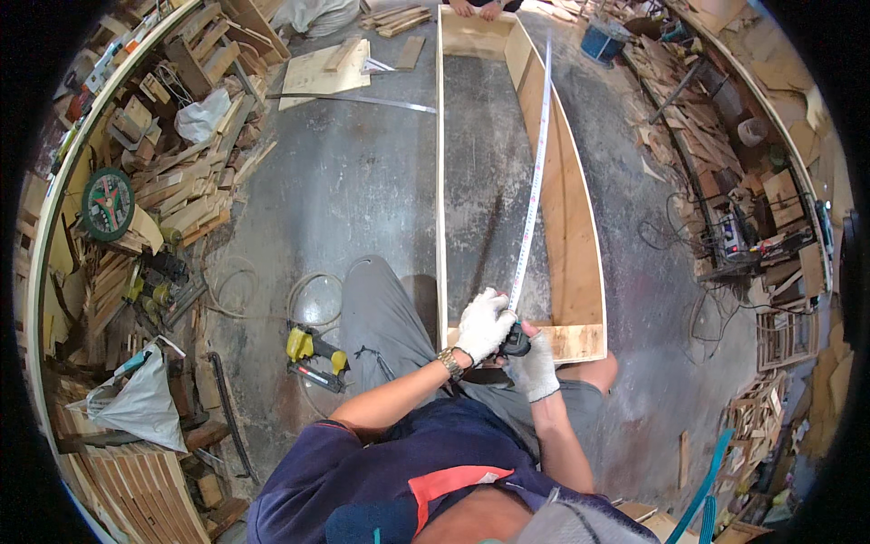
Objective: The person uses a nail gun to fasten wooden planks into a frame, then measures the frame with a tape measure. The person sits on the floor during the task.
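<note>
A tape measure [515,342] with a dark case is held between my two hands at the near end of a long wooden frame [566,195]. Its white blade [536,172] runs out from the case along the frame's inside to the far end. My left hand [485,326], in a white fingerless glove, is closed around the case and the blade's mouth. Gloved the same way, my right hand [535,367] grips the case from the right. The frame has one straight left side and one bowed right side, and rests on the floor between my knees.
Another person's hands [476,8] rest on the frame's far end. Left of my leg lies a yellow-black nail gun [314,356] with a coiled hose [313,295]. A metal ruler [362,100] and plywood sheet [326,68] lie beyond. Scrap wood [195,190] lines both sides.
</note>
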